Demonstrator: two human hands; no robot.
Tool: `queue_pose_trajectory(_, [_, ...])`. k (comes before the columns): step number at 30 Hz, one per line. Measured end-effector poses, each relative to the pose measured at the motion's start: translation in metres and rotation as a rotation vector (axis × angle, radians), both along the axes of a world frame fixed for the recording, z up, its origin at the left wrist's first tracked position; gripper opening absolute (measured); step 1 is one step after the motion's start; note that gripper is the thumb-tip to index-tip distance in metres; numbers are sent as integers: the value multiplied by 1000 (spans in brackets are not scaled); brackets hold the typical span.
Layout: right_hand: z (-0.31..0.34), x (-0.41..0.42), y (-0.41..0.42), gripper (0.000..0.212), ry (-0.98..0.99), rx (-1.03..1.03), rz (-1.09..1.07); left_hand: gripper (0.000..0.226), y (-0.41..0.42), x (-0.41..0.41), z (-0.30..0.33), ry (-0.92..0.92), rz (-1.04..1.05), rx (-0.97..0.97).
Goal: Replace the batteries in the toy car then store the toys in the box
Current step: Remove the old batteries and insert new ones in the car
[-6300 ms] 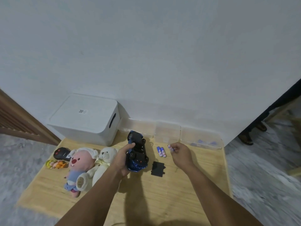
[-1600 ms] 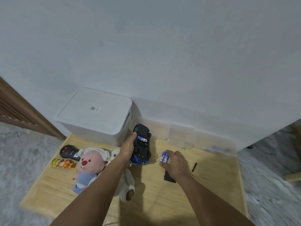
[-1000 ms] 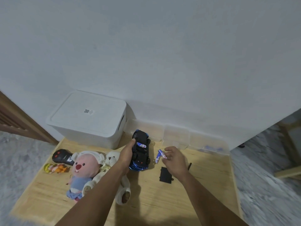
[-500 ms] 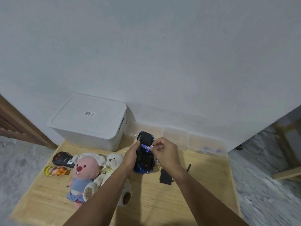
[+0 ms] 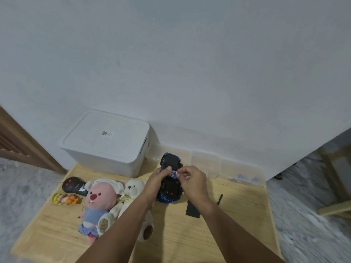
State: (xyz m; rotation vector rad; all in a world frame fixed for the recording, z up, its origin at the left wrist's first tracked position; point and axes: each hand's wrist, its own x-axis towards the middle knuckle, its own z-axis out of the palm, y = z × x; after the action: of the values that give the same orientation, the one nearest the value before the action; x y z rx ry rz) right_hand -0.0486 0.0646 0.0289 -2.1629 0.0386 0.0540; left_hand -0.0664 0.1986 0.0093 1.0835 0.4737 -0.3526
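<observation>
The left hand (image 5: pixel 154 184) is gripping the upturned toy car (image 5: pixel 170 182) above the middle of the bench (image 5: pixel 218 236), while the right hand (image 5: pixel 192 182) is pinching a battery (image 5: pixel 173 173) against the car's underside. The closed white box (image 5: pixel 106 142) is sitting at the far left, and the black cover (image 5: pixel 192 210) is lying just right of the car.

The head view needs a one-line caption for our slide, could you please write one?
Left hand holds the upturned toy car while the right hand pinches a battery at its underside.
</observation>
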Motion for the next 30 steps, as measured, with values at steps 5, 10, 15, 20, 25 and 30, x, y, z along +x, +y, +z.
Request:
queue_pose_trajectory(5, [-2, 4, 0, 11, 136, 127, -98, 34, -1, 1, -5, -29, 22, 71])
queue_pose_trajectory(10, [-3, 4, 0, 16, 207, 215, -170, 26, -1, 1, -4, -17, 22, 108])
queue_pose_trajectory(15, [-5, 4, 0, 19, 219, 237, -196, 34, -3, 2, -3, 13, 9, 143])
queue_pose_trajectory(20, [-7, 1, 0, 21, 180, 234, -222, 41, -5, 0, -2, 18, -6, 92])
queue_pose_trajectory(25, [-13, -3, 3, 16, 180, 214, -229, 35, -4, -1, 1, 11, -38, 61])
queue_pose_trajectory(30, [-17, 1, 5, 22, 212, 214, -275, 31, -5, -2, -3, 39, -21, 80])
